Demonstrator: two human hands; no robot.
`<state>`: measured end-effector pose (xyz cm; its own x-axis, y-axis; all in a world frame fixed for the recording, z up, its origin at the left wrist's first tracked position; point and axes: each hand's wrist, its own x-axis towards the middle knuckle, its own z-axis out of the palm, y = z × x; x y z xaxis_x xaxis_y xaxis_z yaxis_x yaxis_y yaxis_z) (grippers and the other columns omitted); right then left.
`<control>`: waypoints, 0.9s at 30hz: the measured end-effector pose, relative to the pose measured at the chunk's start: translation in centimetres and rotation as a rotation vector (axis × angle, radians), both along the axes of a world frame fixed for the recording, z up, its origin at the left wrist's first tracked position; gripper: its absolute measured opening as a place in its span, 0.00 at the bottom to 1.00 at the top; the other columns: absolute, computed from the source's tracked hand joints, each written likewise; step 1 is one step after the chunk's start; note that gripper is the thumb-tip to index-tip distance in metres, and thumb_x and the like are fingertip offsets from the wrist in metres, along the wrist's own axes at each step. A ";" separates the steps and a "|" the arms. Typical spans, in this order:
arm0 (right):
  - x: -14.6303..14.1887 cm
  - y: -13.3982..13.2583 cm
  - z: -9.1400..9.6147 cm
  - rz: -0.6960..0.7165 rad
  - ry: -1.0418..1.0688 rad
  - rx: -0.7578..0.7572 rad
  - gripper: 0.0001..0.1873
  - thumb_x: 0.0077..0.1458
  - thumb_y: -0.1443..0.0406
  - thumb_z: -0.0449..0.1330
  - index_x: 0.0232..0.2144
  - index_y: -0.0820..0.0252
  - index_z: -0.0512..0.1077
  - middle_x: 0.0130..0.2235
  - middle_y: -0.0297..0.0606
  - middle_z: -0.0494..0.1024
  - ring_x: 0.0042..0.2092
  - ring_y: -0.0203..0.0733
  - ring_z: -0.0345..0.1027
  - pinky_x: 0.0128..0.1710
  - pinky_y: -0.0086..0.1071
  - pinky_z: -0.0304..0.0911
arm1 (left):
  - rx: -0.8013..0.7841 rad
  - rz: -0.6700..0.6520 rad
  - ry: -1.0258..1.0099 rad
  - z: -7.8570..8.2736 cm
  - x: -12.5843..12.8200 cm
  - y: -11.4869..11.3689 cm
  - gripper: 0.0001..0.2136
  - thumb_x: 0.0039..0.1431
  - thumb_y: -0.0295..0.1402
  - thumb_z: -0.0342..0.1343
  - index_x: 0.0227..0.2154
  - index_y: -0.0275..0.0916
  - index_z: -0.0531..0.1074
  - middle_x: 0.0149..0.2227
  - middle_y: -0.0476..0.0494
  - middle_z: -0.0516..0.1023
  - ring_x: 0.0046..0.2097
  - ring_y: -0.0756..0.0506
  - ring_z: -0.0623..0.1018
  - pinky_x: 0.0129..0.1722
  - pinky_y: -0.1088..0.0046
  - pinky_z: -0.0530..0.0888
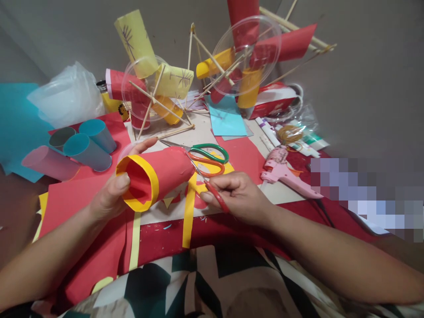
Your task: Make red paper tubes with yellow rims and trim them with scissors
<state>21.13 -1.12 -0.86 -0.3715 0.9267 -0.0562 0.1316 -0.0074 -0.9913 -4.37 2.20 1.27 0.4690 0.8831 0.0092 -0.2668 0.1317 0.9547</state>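
My left hand (114, 190) grips a red paper tube (168, 174) from its left side, thumb at the near opening. A yellow paper band (155, 183) rings that opening, which faces me. My right hand (238, 196) is closed on red-handled scissors (217, 197), their slim blade reaching the tube's far end. Behind the tube lies a second pair of scissors with green and orange handles (227, 153), its blades pointing left. A yellow paper strip (188, 216) hangs down below the tube's far end; whether it is attached there I cannot tell.
Blue paper tubes (88, 152) and a pink tube (49, 162) stand at left on red paper. Stick frames bearing clear plastic discs (280, 42) and coloured tubes rise behind. A pink glue gun (288, 176) lies right, near markers (266, 131) and light-blue paper (227, 117).
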 end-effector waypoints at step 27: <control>0.0 -0.1 -0.3 -0.037 0.045 0.011 0.37 0.47 0.40 0.68 0.14 0.58 0.55 0.19 0.27 0.51 0.23 0.27 0.42 0.21 0.28 0.40 | 0.095 -0.010 0.018 -1.3 0.6 -0.2 0.44 0.49 0.57 0.65 0.68 0.47 0.61 0.58 0.37 0.79 0.65 0.26 0.72 0.62 0.47 0.73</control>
